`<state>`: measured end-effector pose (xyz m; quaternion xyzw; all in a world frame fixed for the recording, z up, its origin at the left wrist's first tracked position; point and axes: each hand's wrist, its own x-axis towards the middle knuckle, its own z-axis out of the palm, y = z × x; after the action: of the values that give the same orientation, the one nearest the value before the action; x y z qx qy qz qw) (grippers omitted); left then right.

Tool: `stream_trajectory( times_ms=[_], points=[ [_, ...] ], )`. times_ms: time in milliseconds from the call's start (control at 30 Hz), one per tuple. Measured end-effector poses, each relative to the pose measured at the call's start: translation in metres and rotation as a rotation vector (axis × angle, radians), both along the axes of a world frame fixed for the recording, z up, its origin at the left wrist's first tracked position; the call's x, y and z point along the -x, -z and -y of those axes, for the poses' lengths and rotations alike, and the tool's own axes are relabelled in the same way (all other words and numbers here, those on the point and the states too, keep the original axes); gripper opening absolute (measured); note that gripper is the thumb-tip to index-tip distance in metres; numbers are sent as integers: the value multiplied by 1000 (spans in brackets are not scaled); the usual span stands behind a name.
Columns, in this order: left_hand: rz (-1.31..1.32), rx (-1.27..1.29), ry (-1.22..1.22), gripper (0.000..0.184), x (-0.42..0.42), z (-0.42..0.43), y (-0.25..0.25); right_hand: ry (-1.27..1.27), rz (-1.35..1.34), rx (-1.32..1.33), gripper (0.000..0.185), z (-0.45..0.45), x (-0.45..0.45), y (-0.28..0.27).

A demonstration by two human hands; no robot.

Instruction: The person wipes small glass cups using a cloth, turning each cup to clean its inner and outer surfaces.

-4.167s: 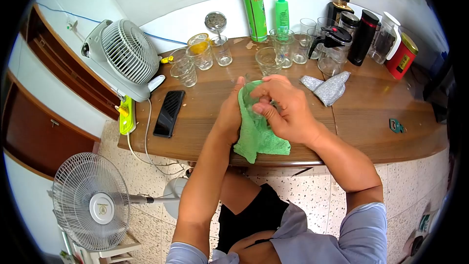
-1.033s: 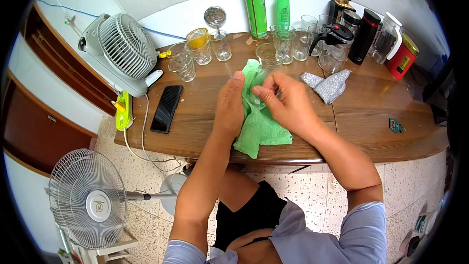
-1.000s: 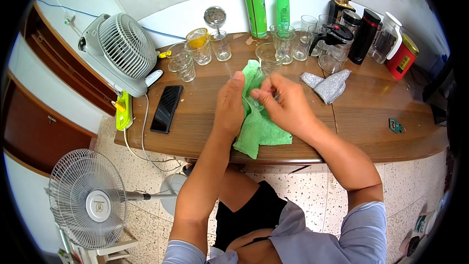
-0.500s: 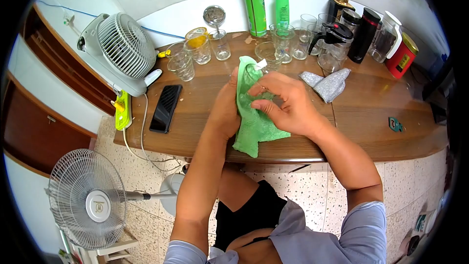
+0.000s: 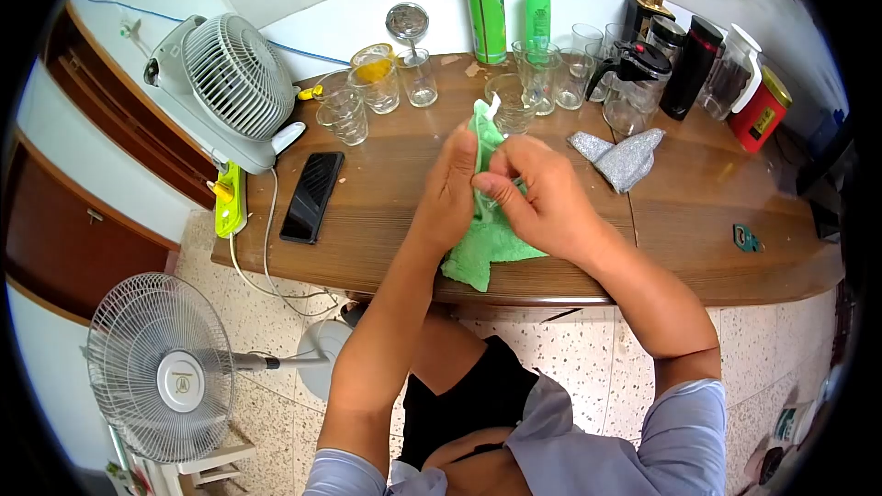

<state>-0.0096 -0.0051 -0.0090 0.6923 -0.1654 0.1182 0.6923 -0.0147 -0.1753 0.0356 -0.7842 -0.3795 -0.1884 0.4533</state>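
Green cloth point(image 5: 470, 262): lying at the centre of the frame, between the two hands; narrowing into a tighter fold, where half a second ago its inner face was spreading wider. White tag point(image 5: 494, 107): sticking up from the cloth's top edge, as half a second ago.

Right hand point(image 5: 540, 186): curling its fingers inward, thumb and forefinger now almost meeting, where they were standing apart; whether they are pinching cloth or glass cannot be told. Left hand point(image 5: 447, 186): wrapping the cloth from its left side, thumb running upward, other fingers mostly hiding.

Clear glass point(image 5: 520, 186): showing only a sliver between the hands, its shape hiding within the fold.

Materials: the cloth is showing a nubby, towel-like weave. Grey cloth point(image 5: 629, 161), glittery and folded, is lying right of centre. Glass cup point(image 5: 513, 99), flaring and transparent, is standing just beyond the green cloth. Stacked glasses point(image 5: 347, 122), clear and rounded, are standing upper left. Phone point(image 5: 312, 197), flat, black and oblong, is lying left of centre. Desk point(image 5: 386, 220), brown wood-grain, curving at its front edge, is carrying all these but the held pieces.
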Motion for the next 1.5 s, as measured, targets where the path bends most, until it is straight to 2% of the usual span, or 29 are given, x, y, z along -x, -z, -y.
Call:
stream_trajectory(
  times_ms=[100,200,300,400,433,567,667,867,967,1067,1167,1267,1367,1467,1500],
  points=[
    [-173,201,126,76,2,-4,-7,-116,16,24,19,0,-3,10],
    [-465,464,179,78,10,-7,-25,-218,32,6,14,1,-1,7],
    [-582,475,183,85,14,-12,-31,-210,73,-29,10,3,0,-1],
    [-503,373,156,86,19,0,-38,-78,75,-88,8,7,-3,-7],
    [-432,369,262,76,13,-2,-27,-22,67,-112,8,8,-4,-8],
    [-2,-22,144,62,3,4,-6,81,-123,-192,11,9,-9,-7],
    [87,-213,20,60,8,7,-9,69,-168,-177,13,5,-11,3],
    [88,-7,-9,65,7,11,-10,-32,-94,-51,9,4,-1,0],
    [-197,70,137,72,2,-11,-6,-140,-49,-16,8,5,-1,3],
    [-442,433,249,78,10,-9,-24,-241,-15,30,7,5,3,-1],
    [-554,433,221,76,14,-11,-29,-197,95,-34,7,5,1,-4],
    [-393,298,216,73,15,-6,-29,-27,125,-121,8,5,1,-9],
    [-89,22,190,66,7,-2,-15,59,-50,-237,9,5,-5,-6],
    [132,-217,-17,62,9,6,-9,48,-122,-210,10,5,-8,1],
    [114,-213,-2,62,9,5,-9,48,-141,-189,10,4,-7,2]
  ],
)
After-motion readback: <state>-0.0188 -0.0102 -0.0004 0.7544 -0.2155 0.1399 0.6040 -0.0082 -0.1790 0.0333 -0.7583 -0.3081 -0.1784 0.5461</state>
